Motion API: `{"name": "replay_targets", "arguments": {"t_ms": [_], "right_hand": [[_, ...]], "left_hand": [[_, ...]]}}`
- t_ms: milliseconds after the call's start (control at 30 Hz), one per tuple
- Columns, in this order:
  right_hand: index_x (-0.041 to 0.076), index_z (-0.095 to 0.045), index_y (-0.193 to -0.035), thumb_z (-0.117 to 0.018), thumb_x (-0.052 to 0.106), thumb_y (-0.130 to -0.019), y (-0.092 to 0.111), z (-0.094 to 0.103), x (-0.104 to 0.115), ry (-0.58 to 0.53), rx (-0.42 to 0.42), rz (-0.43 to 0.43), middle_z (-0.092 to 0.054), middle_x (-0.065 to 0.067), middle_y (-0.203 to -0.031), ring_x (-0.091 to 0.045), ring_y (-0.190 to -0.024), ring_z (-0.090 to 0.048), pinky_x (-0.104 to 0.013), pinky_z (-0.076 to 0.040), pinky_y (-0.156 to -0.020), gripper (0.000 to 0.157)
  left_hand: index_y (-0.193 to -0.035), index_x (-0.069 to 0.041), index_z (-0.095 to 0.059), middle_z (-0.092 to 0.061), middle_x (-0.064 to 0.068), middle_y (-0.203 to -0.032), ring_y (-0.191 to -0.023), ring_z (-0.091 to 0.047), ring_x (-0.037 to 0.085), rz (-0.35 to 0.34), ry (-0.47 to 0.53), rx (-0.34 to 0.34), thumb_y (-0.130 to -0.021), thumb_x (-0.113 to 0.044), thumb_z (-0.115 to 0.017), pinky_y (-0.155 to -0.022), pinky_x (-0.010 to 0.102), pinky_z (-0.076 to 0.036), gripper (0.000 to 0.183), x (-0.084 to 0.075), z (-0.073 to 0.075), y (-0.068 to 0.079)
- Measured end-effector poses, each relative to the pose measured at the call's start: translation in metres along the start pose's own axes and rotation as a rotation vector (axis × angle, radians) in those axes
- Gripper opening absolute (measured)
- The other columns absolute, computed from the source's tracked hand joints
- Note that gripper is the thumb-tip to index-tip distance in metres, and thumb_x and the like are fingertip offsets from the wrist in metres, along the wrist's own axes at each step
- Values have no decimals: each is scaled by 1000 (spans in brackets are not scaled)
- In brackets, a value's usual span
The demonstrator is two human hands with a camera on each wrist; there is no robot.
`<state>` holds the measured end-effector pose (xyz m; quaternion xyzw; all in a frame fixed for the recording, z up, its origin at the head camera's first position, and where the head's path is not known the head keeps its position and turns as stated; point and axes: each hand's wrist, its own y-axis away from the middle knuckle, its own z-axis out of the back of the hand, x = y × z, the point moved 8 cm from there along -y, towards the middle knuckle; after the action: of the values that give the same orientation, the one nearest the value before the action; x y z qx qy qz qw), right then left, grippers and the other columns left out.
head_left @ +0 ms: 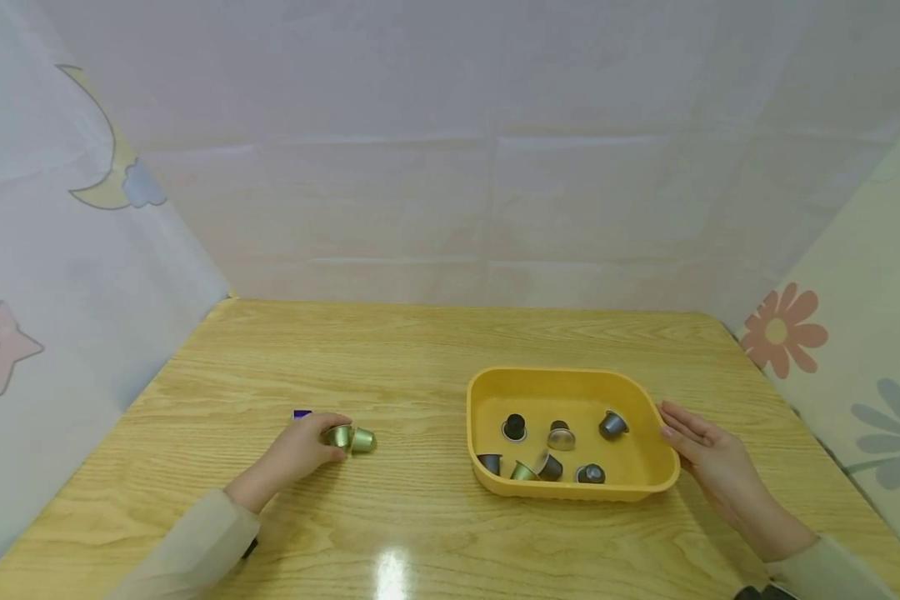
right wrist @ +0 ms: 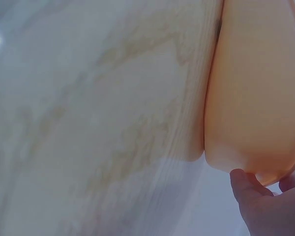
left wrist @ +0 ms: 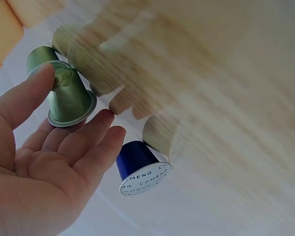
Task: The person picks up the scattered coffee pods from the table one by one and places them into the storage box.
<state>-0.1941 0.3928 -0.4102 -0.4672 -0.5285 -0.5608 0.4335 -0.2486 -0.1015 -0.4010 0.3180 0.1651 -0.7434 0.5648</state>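
Observation:
My left hand (head_left: 297, 454) is at the left of the table, its thumb and fingers around a green coffee capsule (left wrist: 70, 101). Right against it lies a second green coffee capsule (head_left: 363, 441), partly hidden behind the thumb in the left wrist view. Just beyond the fingertips is a dark blue capsule (left wrist: 137, 164) with a white printed lid, mostly covered by the hand in the head view. On the right, my right hand (head_left: 729, 477) rests its extended fingers along the outer right side of a yellow plastic basin (head_left: 570, 492).
Inside the basin are several capsules, including a black one (head_left: 514, 427), a dark grey one (head_left: 612, 425) and a green one (head_left: 523, 472). The wooden table (head_left: 420, 350) meets a pale curtain (head_left: 487, 200) at the back; decorated sheets hang at both sides.

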Motion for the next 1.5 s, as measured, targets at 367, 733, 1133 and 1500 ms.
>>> {"name": "replay_targets", "arguments": {"t_ms": [367,733,1133,1500], "right_hand": [[-9,-13,-148,-59,18,-98,0,-2,1,7,-3,-10,-59,31,-105,13,-95,-58,-14,-52,-78,73],[18,-35,-148,-61,20,-97,1,0,0,-1,-6,-13,-59,30,-106,13,-96,-58,-14,-51,-79,57],[-6,-13,-151,-64,22,-95,-1,-1,3,3,-7,22,-53,26,-122,15,-99,-55,-11,-50,-81,80],[1,-23,-151,-62,17,-97,-1,-1,3,-26,-23,41,-58,28,-114,13,-98,-58,-12,-50,-80,68]], "left_hand": [[-126,8,-59,-57,27,-128,-121,-48,49,-11,52,6,-84,-4,-74,-98,56,-43,46,7,7,-3],[-131,7,-56,-57,26,-129,-120,-52,45,4,99,6,-88,-12,-73,-97,54,-46,50,-5,14,-5],[-133,9,-53,-61,23,-123,-111,-60,36,17,226,-2,-89,-9,-72,-88,40,-54,51,-21,7,-10],[-132,8,-54,-63,21,-120,-109,-62,34,5,251,15,-88,-8,-72,-85,38,-55,50,-47,-4,-14]]}}
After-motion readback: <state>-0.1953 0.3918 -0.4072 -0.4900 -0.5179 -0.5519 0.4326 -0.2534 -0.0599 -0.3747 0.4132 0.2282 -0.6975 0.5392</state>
